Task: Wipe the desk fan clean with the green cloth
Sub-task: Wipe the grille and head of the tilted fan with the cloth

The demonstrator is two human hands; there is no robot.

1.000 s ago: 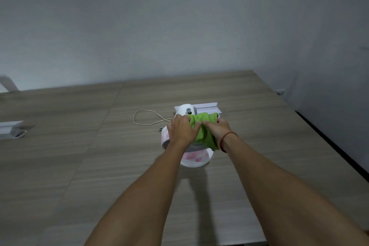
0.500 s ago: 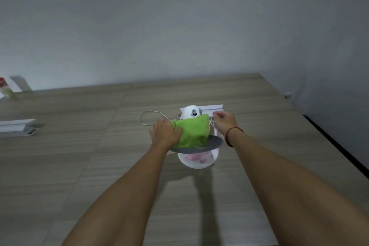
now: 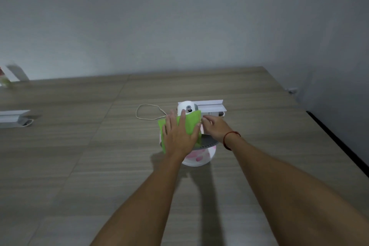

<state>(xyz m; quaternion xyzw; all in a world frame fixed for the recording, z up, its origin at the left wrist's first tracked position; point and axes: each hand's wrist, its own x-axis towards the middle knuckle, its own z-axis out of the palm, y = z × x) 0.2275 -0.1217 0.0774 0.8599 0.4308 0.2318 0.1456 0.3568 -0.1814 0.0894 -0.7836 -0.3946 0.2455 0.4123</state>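
Head view is looking down on a wood-grain desk [image 3: 83,162], and the desk fan [image 3: 201,156] is sitting near its middle, tipped so the dark grille [image 3: 209,142] is facing up and the white, pink-printed housing is resting on the wood. The left hand [image 3: 179,138] is lying flat with fingers spread, pressing the green cloth [image 3: 192,124] down onto the grille; nothing is being pinched, it is a palm-down hold. The right hand [image 3: 214,128] is sitting just beside it, fingers loosely curled at the cloth's far right edge and the fan's rim. Whether those fingers are actually gripping is hard to tell from here. A red string bracelet [image 3: 229,138] is showing on that wrist.

The white motor hub [image 3: 186,107] is poking up beyond the cloth, the thin cord [image 3: 147,112] is looping off to the left, and a white box [image 3: 211,106] is lying right behind the fan.

Judging the handling: the fan is looking light and plastic, likely to skate or rock on its rounded housing under a sideways wipe, so bracing it at the rim, as the right hand seems placed to do, is looking sensible. The cloth is soft and limp, bunching easily, so broad palm pressure should be suiting it better than fingertips. The grille slats may snag fabric, and pressing hard could flex them.
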